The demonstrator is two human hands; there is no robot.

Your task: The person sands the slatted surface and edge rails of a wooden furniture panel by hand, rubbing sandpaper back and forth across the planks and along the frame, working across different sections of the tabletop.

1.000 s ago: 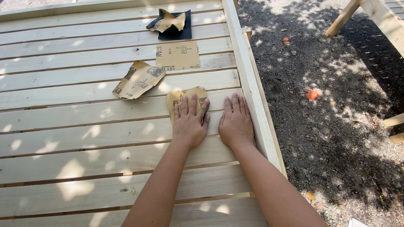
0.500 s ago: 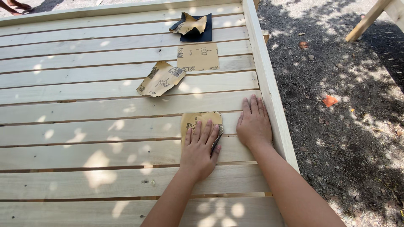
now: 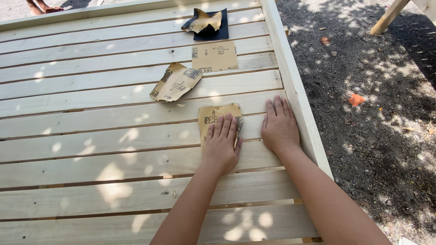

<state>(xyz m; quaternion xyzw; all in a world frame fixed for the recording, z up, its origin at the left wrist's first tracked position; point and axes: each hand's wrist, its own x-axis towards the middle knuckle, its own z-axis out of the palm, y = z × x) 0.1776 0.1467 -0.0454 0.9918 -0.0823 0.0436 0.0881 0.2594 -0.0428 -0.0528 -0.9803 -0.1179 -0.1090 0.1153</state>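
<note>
My left hand (image 3: pixel 221 144) presses flat on a tan sheet of sandpaper (image 3: pixel 215 115) lying on a slat of the pale wooden slatted panel (image 3: pixel 91 136). My right hand (image 3: pixel 279 126) rests palm down on the bare slats just to the right, fingers together, close to the panel's raised side rail (image 3: pixel 295 90). It holds nothing.
Three more sandpaper pieces lie farther up the panel: a crumpled tan one (image 3: pixel 175 81), a flat tan one (image 3: pixel 214 56), and a dark sheet with a crumpled piece on it (image 3: pixel 208 25). Dirt ground (image 3: pixel 377 113) lies right of the rail. A wooden leg (image 3: pixel 388 17) stands top right.
My left hand has slid the sandpaper along the slat, first toward me and then slightly back. The right hand stayed flat beside the rail.
</note>
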